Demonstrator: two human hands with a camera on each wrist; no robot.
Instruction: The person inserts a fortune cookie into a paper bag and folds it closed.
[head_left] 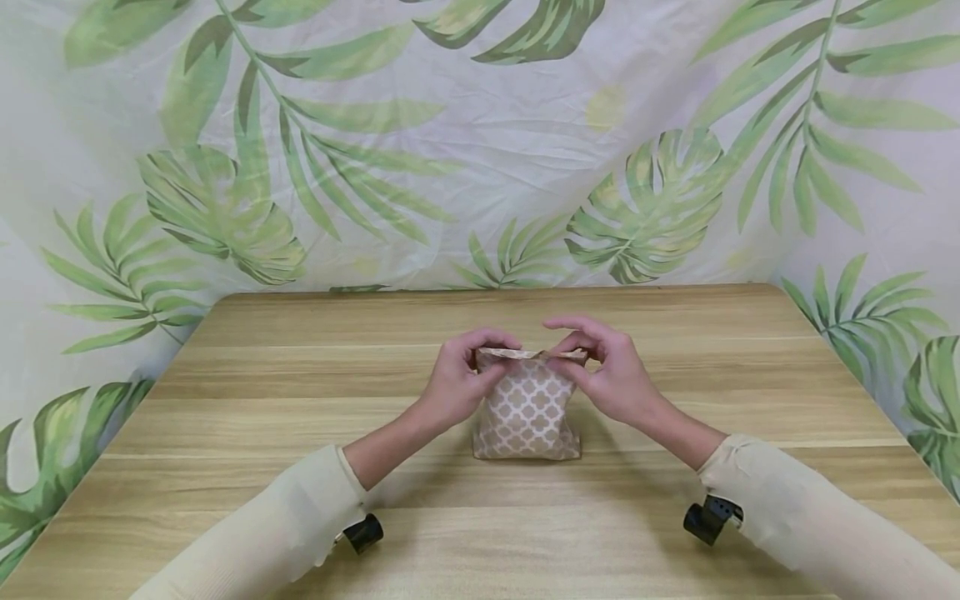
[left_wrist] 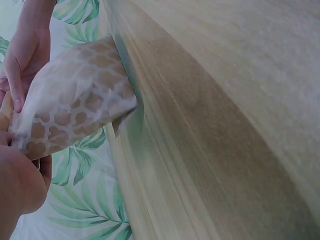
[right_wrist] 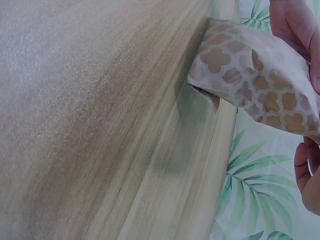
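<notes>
A brown paper bag with a white lattice pattern stands upright on the wooden table, its body bulging and its top edge folded over. My left hand pinches the top left of the bag between thumb and fingers. At the top right corner, my right hand pinches the fold, with the index finger raised and extended above it. Both wrist views show the patterned bag from the side, its base on the table. Whatever fills the bag is hidden.
The wood-grain table spreads around the bag on all sides. Behind it hangs a pale cloth printed with green leaves. A small black camera sits under the left sleeve, and another black camera under the right.
</notes>
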